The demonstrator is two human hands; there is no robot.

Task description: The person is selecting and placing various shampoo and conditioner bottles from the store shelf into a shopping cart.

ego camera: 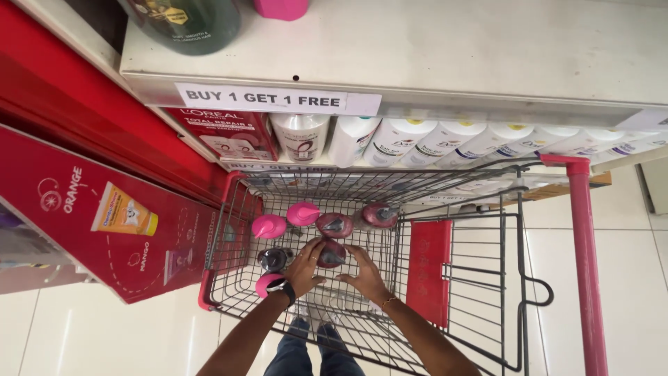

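Head view looks straight down into a wire shopping cart (445, 292) with red trim. Both arms reach down into the basket from the bottom of the picture. The left hand (304, 270) wears a dark watch (280, 287) on the wrist, and its fingers curl around a dark red bottle (332, 254) — it is gripping that bottle. The right hand (364, 276) is flat and open, fingers spread, just beside the same bottle and holding nothing. A thin bracelet sits on the right wrist.

Bottles in the cart, counted: three with bright pink caps — two (268, 226) (303, 214) side by side near the far end and one (265, 284) partly hidden under the left wrist. Three are dark red, counting the one in the hand; the other two (335, 225) (379, 215) stand behind it. One more has a shiny silver top (274, 260), left of the hand.

Above the cart is a white shelf (417, 63) with a row of white bottles (445, 139) under it. I cannot count those for sure.
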